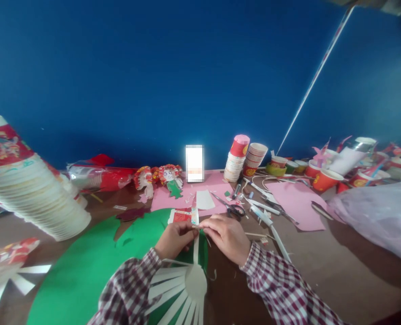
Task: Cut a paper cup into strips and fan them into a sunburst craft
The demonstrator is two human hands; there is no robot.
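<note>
A paper cup cut into strips [196, 282] lies splayed out, its round base below my hands and white strips fanning to the lower left. One strip runs up from the base to my fingers. My left hand [176, 238] is closed, pinching that strip near its upper end. From the other side my right hand [226, 235] pinches the same end, fingertips close to the left ones. Just beyond the fingers is a red and white printed paper piece [183, 215]; whether it joins the strip, I cannot tell. Green paper [85, 266] lies under the left side.
A tall stack of paper cups [41, 194] leans at the left. Scissors [236, 209] lie on pink paper [163, 198] beyond my hands. Smaller cup stacks [235, 169] stand at the back. A glue gun [261, 214] and a plastic bag [380, 221] are to the right.
</note>
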